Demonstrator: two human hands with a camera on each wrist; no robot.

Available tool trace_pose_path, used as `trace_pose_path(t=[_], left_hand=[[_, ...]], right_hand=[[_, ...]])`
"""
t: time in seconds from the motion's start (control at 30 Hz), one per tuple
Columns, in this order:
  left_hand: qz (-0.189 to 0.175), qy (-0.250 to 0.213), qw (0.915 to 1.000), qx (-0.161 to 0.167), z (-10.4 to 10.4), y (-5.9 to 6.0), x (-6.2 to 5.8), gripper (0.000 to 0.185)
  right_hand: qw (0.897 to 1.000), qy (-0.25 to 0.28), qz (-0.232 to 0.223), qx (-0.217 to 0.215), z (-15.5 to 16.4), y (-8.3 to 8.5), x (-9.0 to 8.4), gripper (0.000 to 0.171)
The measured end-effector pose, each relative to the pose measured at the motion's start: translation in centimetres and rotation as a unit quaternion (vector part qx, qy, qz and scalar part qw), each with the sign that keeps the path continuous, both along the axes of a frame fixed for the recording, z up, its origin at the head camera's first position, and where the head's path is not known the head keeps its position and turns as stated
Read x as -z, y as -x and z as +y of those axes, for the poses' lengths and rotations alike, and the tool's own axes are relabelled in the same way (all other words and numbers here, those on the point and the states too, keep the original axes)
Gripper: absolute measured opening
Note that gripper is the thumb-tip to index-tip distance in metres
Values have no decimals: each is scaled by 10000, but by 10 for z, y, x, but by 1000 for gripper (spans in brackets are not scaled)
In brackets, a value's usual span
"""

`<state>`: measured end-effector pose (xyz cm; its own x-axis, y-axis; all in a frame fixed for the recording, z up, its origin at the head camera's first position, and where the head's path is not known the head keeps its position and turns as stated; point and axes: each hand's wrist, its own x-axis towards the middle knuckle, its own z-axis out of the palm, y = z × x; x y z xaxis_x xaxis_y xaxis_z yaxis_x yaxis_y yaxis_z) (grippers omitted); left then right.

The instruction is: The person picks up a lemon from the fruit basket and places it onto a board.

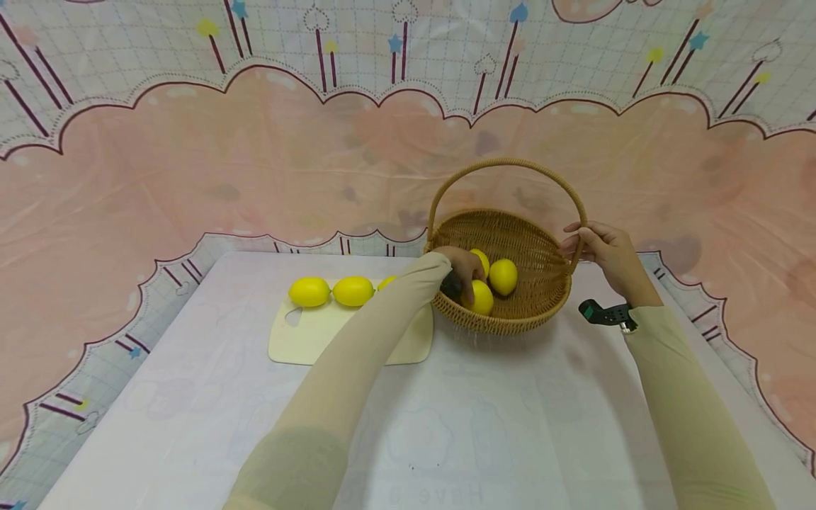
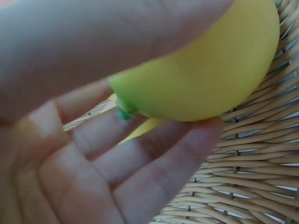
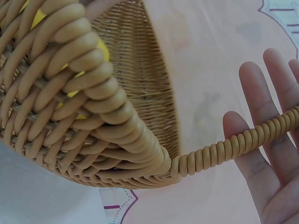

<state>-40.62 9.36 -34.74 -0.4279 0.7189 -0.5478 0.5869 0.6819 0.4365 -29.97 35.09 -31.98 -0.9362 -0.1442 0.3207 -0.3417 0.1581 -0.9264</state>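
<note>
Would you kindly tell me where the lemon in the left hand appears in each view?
Head: the lemon lies low in the wicker basket, under the left hand.
Left wrist: it fills the upper right, in the fingers' grip.
Right wrist: only yellow glimpses through the weave; which lemon, I cannot tell.
Shared landmark: the basket.

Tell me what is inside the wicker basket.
Three lemons lie in the basket; the left hand grips one, covering part of it. The basket floor beneath them is hidden.

Left hand (image 2: pixel 93 154) fingers around a lemon (image 2: pixel 205 70), seemingly gripping it, wicker basket (image 2: pixel 252 163) beneath
</note>
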Motion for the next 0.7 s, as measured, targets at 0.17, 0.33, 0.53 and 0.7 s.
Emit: trace_pose_path(t=[0.17, 0.33, 0.53, 0.7], left_hand=[[122, -254, 9996, 74, 1, 0, 2, 52], [242, -275, 9993, 6, 2, -1, 2, 53], [200, -409, 9987, -232, 1, -2, 1, 55], [256, -685, 9965, -405, 2, -2, 1, 57]], right_hand=[[9998, -158, -7, 123, 0, 0, -1, 22], [9997, -188, -32, 163, 0, 0, -1, 21], [9996, -177, -61, 190, 0, 0, -1, 21], [9996, -171, -54, 203, 0, 0, 0, 21]])
